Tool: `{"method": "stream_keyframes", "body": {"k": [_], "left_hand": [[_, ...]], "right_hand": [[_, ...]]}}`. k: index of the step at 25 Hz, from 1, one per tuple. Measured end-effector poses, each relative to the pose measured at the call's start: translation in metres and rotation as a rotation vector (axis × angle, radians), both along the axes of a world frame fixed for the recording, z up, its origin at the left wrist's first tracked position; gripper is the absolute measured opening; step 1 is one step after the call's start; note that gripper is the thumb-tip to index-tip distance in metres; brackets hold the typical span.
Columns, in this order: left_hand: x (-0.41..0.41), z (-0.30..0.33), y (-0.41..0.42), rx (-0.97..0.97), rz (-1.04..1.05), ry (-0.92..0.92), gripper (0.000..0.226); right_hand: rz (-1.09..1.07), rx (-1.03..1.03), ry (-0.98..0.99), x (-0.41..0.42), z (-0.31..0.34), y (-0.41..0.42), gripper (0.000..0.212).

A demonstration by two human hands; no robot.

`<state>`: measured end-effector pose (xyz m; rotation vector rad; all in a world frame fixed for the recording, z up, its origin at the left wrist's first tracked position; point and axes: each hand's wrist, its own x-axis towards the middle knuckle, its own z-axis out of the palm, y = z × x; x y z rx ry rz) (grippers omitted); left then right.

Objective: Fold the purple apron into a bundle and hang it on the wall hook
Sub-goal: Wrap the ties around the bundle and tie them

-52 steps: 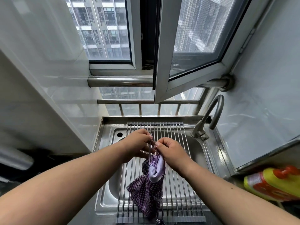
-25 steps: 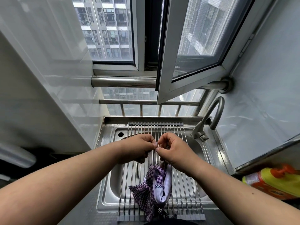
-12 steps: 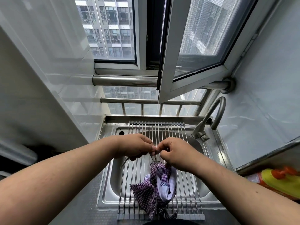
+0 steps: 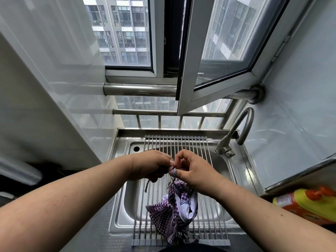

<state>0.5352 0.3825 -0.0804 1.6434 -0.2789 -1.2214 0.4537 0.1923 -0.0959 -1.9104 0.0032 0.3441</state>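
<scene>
Steel sink (image 4: 125, 202) with roll-up rack (image 4: 214, 206) below; left hand (image 4: 151, 165) and right hand (image 4: 192, 170) pinching apron string (image 4: 175, 172), fingers clamped; purple apron (image 4: 172, 213) bundle dangling over rack.

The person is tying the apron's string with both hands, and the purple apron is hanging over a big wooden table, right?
Not quite. In the head view the purple apron hangs from both hands over a metal sink with a drying rack, not a wooden table. The rest is right.
</scene>
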Motion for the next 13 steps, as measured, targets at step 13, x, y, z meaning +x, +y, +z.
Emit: {"method": "stream_keyframes", "body": {"k": [13], "left_hand": [[0.003, -0.023, 0.014, -0.047, 0.199, -0.003, 0.007]], "right_hand": [[-0.415, 0.665, 0.307, 0.005, 0.008, 0.017, 0.017]]}}
